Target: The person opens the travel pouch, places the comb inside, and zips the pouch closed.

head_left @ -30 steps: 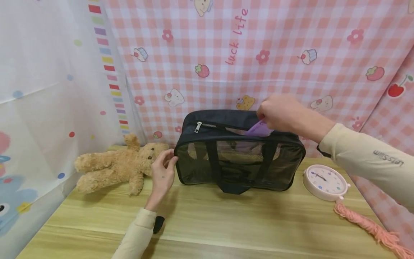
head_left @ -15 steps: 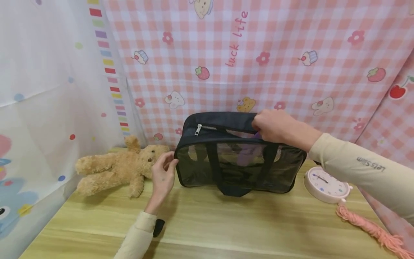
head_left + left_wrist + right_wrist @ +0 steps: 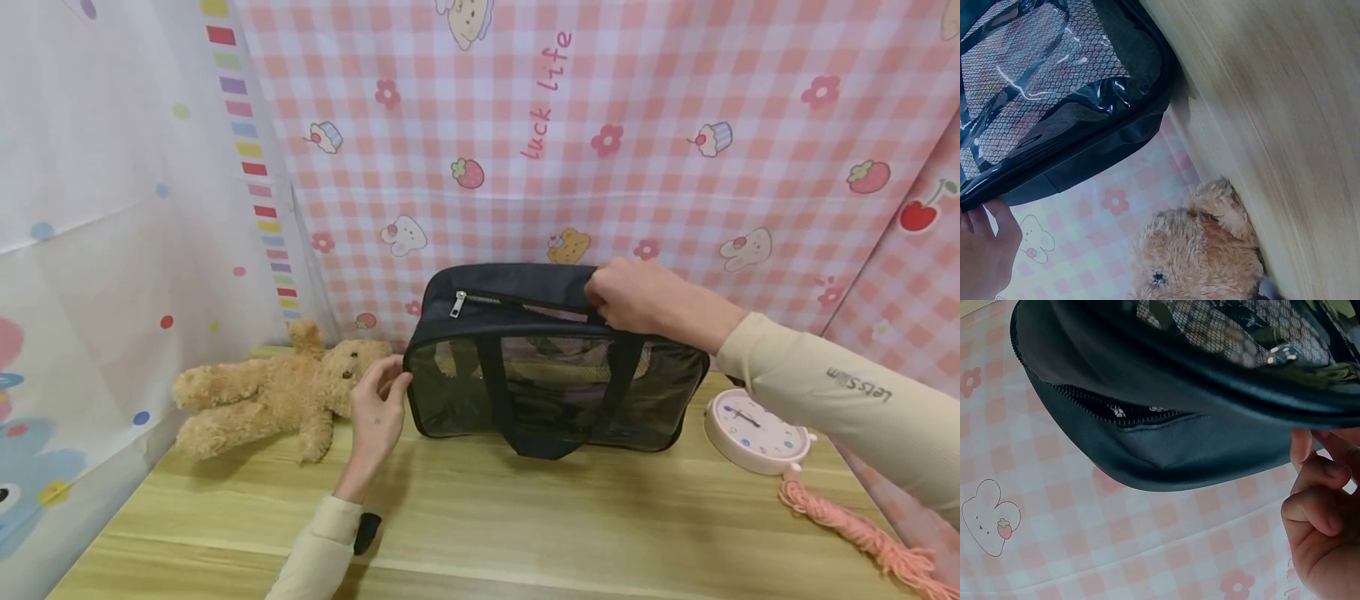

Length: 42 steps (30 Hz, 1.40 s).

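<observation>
A black handbag (image 3: 450, 383) with clear sides and two straps stands upright on the table. Its top zip is partly undone, with a silver zip pull (image 3: 457, 305) at the left. My left hand (image 3: 380, 408) pinches the bag's left edge between thumb and fingers. Over the right part of the top opening is my right hand (image 3: 637, 292), its fingers bent and some fingertips hidden at the bag. In the right wrist view, bent fingers (image 3: 1316, 509) sit right against the bag's dark rim; I cannot tell whether they hold anything.
A tan teddy bear (image 3: 277, 396) lies left of the bag, its head beside my left hand. To the right lie a pink alarm clock (image 3: 757, 429) and a bundle of pink yarn (image 3: 855, 521). A checked curtain (image 3: 510, 108) hangs close behind.
My right hand came down to the bag's opening with a purple thing, which went inside. The purple shape behind the clear front is no longer visible. My left hand stayed at the edge.
</observation>
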Each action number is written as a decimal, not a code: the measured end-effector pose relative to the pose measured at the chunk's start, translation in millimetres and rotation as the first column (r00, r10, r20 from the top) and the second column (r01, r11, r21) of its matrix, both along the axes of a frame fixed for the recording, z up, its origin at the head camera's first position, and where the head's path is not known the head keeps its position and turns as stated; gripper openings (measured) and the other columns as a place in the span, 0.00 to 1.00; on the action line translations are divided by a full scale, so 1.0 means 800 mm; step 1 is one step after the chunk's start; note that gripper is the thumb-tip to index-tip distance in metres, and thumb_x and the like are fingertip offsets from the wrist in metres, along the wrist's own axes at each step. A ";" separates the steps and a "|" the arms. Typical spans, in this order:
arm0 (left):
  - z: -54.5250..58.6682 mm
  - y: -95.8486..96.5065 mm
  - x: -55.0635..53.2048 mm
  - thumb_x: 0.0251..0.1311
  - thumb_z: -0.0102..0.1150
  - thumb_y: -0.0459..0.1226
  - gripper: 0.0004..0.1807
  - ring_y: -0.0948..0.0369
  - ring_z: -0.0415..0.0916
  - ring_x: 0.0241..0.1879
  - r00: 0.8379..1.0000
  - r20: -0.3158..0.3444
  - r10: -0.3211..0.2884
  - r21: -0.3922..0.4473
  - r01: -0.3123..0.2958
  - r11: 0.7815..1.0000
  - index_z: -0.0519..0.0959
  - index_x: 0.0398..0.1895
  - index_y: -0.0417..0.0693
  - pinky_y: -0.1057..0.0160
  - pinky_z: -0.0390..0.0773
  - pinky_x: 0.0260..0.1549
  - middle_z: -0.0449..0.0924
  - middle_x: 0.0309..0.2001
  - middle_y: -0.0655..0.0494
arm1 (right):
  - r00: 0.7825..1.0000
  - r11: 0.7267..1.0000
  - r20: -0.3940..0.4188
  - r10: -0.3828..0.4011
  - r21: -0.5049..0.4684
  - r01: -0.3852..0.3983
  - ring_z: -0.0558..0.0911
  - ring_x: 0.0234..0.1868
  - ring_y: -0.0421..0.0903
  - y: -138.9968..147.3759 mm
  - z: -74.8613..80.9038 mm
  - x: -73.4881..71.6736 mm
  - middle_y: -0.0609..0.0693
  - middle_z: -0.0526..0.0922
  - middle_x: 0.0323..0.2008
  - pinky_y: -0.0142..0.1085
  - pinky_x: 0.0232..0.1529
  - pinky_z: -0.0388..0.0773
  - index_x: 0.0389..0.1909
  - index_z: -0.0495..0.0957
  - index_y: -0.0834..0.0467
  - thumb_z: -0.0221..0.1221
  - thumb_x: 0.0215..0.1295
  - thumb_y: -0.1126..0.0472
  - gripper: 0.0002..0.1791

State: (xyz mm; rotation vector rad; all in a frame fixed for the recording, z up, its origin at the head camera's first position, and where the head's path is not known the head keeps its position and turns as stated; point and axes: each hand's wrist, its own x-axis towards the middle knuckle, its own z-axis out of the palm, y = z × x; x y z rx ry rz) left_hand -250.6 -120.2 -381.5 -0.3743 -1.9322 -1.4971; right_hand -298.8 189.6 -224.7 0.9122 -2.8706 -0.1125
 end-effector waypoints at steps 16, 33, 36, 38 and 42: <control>0.000 -0.003 0.002 0.60 0.57 0.23 0.08 0.47 0.78 0.42 1.000 0.020 0.007 0.005 -0.007 1.000 0.79 0.43 0.30 0.63 0.78 0.44 0.79 0.39 0.39 | 0.995 1.000 -0.104 0.007 0.013 -0.006 0.75 0.23 0.47 -0.049 0.022 -0.003 0.50 0.75 0.22 0.38 0.19 0.72 0.32 0.79 0.58 0.53 0.67 0.65 0.07; -0.001 -0.002 -0.002 0.59 0.56 0.22 0.09 0.45 0.78 0.41 1.000 -0.026 -0.011 0.008 0.012 1.000 0.79 0.42 0.29 0.48 0.79 0.42 0.78 0.39 0.37 | 0.992 0.992 0.033 0.118 -0.047 -0.117 0.76 0.27 0.45 -0.158 0.036 -0.016 0.50 0.77 0.30 0.38 0.27 0.74 0.38 0.74 0.56 0.54 0.69 0.60 0.04; -0.001 -0.004 -0.002 0.59 0.56 0.22 0.08 0.44 0.77 0.41 0.999 -0.029 -0.017 0.015 0.017 1.000 0.79 0.42 0.28 0.47 0.78 0.41 0.78 0.39 0.36 | 0.988 0.991 0.085 0.132 -0.029 -0.130 0.77 0.27 0.45 -0.172 0.029 -0.017 0.49 0.79 0.32 0.37 0.28 0.73 0.38 0.76 0.55 0.56 0.69 0.58 0.05; -0.001 -0.004 -0.003 0.59 0.56 0.22 0.08 0.43 0.77 0.41 0.999 -0.027 -0.022 0.019 0.022 1.000 0.79 0.42 0.28 0.47 0.78 0.42 0.78 0.39 0.36 | 0.984 0.990 0.114 0.140 -0.016 -0.139 0.77 0.27 0.45 -0.177 0.025 -0.017 0.50 0.79 0.32 0.36 0.28 0.73 0.37 0.77 0.55 0.57 0.68 0.56 0.06; 0.001 -0.005 -0.002 0.59 0.57 0.22 0.09 0.44 0.77 0.41 1.000 -0.022 -0.019 0.015 0.019 1.000 0.79 0.42 0.28 0.48 0.78 0.42 0.78 0.39 0.36 | 0.981 0.990 0.137 0.138 -0.012 -0.138 0.78 0.29 0.44 -0.183 0.015 -0.020 0.50 0.80 0.33 0.37 0.30 0.75 0.37 0.79 0.55 0.59 0.67 0.54 0.08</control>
